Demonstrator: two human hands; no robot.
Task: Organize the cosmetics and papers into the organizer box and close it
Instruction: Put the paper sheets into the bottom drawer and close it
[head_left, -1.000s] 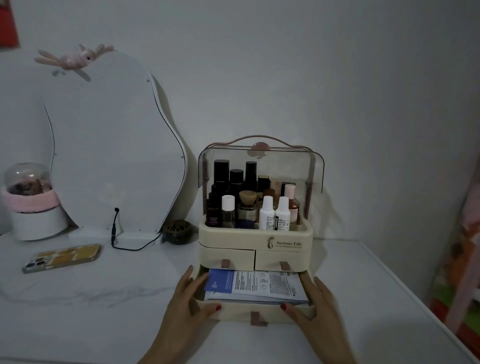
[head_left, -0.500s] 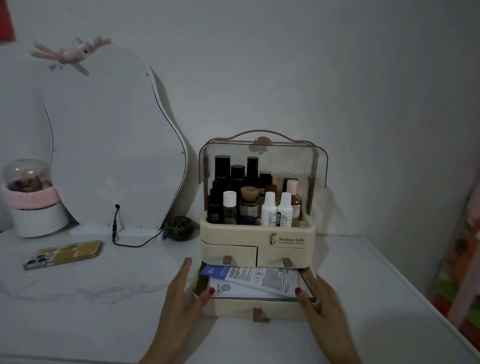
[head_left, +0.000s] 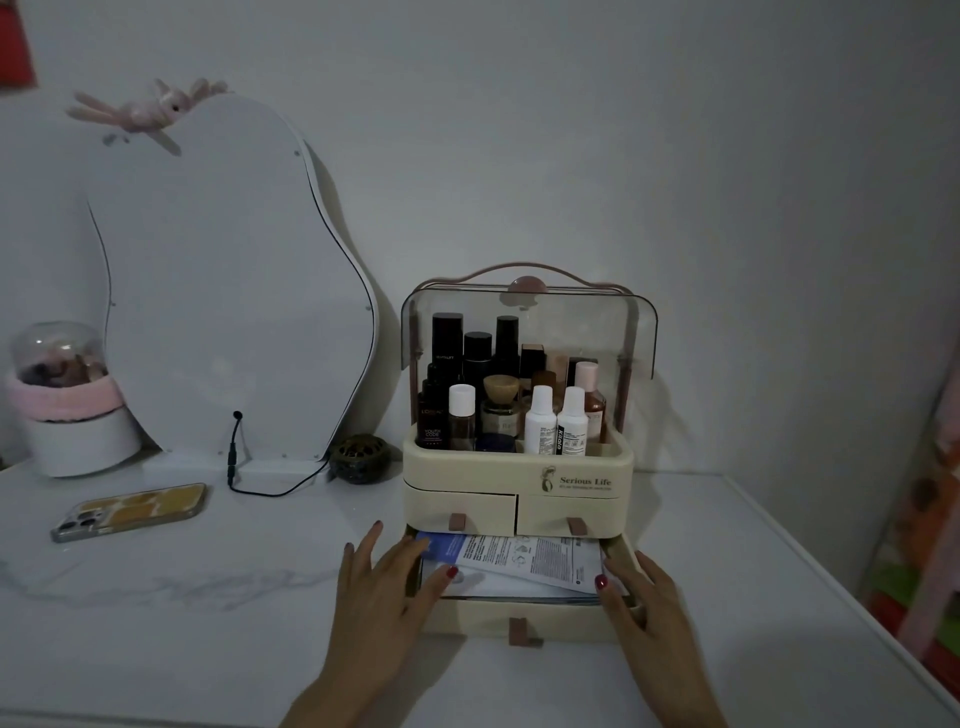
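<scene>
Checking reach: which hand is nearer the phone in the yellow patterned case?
Left. The left hand lies at the open bottom drawer's left end, phone side; the right hand is at its far end.

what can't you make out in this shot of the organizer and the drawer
Head view only:
- Back bottles: labels hidden by the front bottles and dim light.
- Papers: print too small to read; far ends hidden under the two small drawers.
- Bottom drawer: contents beneath the papers are covered.
- Left hand and right hand: forearms cut off by the bottom edge.
- Phone: lies screen down.
</scene>
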